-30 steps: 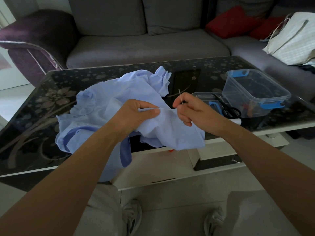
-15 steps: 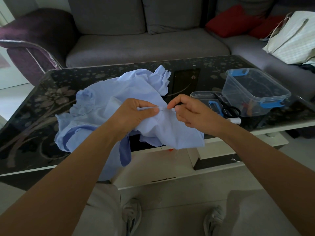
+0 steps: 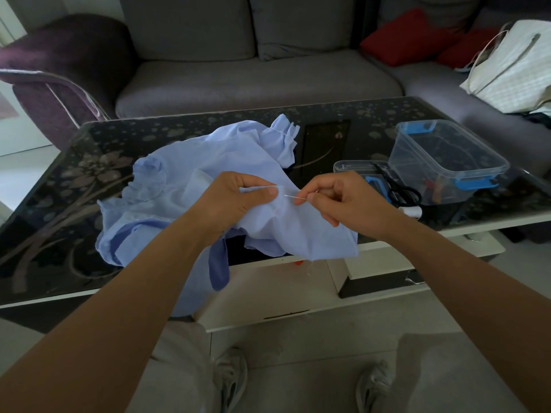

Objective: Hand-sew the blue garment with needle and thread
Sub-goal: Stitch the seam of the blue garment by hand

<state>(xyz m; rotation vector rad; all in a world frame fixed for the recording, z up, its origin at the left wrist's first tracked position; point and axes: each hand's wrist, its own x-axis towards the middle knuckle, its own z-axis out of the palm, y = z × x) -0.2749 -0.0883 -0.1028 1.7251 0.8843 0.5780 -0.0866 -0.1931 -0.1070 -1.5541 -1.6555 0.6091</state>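
Observation:
A crumpled light-blue garment point(image 3: 185, 174) lies on the dark glass table point(image 3: 53, 186) and hangs over its near edge. My left hand point(image 3: 235, 198) pinches a fold of the fabric between thumb and fingers. Just right of it, my right hand point(image 3: 343, 198) pinches a thin silver needle point(image 3: 293, 197) that lies nearly level, its tip in the fabric beside my left thumb. A faint white thread runs along the fold at my left fingertips.
A clear plastic box with blue clips point(image 3: 447, 156) stands at the table's right. Its lid point(image 3: 357, 169), black scissors point(image 3: 399, 189) and a white spool point(image 3: 413, 210) lie beside my right hand. A grey sofa point(image 3: 253, 79) is behind the table.
The needle pointed up in my right hand a second ago. My right hand brought it down to the fold and now it lies level, its tip in the fabric. My left hand stayed.

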